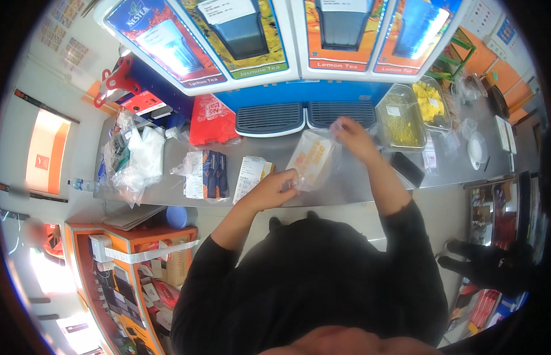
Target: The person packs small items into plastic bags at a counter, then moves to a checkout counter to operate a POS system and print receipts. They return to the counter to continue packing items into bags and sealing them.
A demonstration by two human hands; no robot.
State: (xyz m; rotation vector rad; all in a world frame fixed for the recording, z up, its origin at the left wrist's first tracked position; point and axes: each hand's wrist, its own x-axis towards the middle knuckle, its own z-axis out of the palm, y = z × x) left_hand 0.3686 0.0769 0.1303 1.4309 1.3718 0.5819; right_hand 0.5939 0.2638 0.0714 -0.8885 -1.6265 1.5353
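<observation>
A white printed food box (310, 157), partly covered by a clear plastic bag (332, 165), lies tilted on the steel counter (351, 185). My left hand (277, 188) pinches the bag at the box's near left corner. At the far right corner, my right hand (353, 137) grips the bag's gathered plastic. Left of my left hand is another box with a printed receipt (252, 175) on it. Farther left sit dark blue and orange boxes (214, 173), also with a receipt and some clear plastic.
A drink dispenser with drip trays (270, 119) stands behind. Red bags (211, 120) and white plastic bags (146, 153) lie left. To the right are a clear tub (399, 117), a yellow-filled tub (428, 101) and a black flat object (407, 169). Another person (484, 262) stands far right.
</observation>
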